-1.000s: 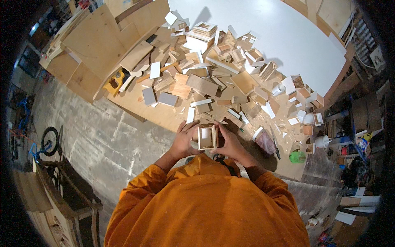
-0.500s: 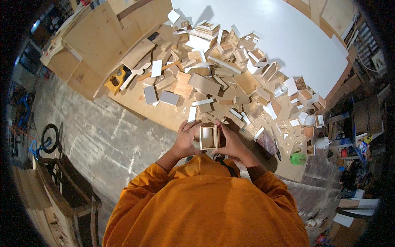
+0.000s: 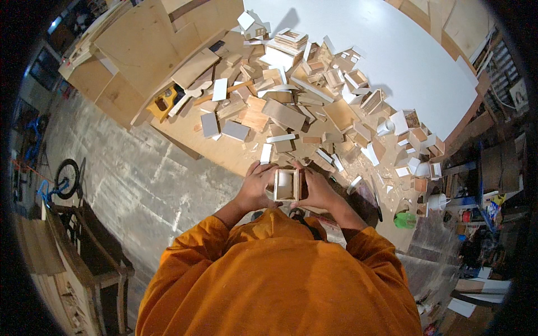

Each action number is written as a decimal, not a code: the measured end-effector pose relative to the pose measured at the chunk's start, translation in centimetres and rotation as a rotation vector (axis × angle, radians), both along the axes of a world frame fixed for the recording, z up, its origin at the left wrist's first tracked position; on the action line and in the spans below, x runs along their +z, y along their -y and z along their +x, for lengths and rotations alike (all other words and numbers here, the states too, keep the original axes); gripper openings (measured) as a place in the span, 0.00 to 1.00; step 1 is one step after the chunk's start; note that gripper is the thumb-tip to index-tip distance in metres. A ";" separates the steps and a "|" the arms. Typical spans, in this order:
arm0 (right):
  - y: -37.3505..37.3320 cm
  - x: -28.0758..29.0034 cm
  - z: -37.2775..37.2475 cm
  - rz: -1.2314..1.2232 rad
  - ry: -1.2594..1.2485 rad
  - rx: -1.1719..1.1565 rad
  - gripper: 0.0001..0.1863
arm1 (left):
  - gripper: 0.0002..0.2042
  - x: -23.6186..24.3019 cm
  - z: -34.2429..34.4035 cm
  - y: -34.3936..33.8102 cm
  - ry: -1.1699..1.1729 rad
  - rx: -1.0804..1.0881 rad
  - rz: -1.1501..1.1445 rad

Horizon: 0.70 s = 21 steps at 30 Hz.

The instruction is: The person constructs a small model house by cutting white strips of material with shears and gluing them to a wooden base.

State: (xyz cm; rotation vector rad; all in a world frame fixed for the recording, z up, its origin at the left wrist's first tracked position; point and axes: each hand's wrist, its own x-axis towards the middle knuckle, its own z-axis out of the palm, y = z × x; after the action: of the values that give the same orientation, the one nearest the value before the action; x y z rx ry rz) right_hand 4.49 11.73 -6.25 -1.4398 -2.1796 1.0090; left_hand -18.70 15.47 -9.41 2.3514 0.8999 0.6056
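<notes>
Between my two hands, in front of my body, is a small open wooden box with a pale inside. My left hand grips its left side, fingers pointing away from me. On the opposite side my right hand is closed around the box's right wall. The box's open face is turned up toward the head view. Just beyond my left fingertips lies a small white block on the workbench.
Wood offcuts and small boxes cover the workbench. A yellow tool lies at left, a miniature house stands far back. White mugs and a green container are at right. Plywood sheets lean at the left.
The box has tilted a little in my hands, so its inside shows more squarely. The bench has shifted slightly in view. Both hands keep their hold.
</notes>
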 end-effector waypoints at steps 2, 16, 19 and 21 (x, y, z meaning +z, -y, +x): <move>-0.1 0.1 0.0 -0.004 0.017 0.001 0.65 | 0.50 -0.2 0.0 -0.1 0.002 0.001 0.003; 0.5 0.6 -0.2 0.071 -0.204 -0.107 0.68 | 0.49 1.1 -0.4 -0.3 0.153 -0.016 -0.120; 0.7 2.5 -0.2 -0.177 -0.326 -0.204 0.70 | 0.50 4.7 -0.5 0.9 0.576 -0.040 -0.813; 1.1 4.1 -0.3 -0.162 -0.528 -0.198 0.65 | 0.48 4.7 -0.9 0.9 0.696 -0.029 -0.876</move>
State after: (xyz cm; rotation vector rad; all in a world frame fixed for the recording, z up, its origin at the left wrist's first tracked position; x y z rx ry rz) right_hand 4.16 10.67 -2.12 -1.2420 -1.5807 1.3342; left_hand -19.59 14.53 -4.74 1.2386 0.6101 0.7470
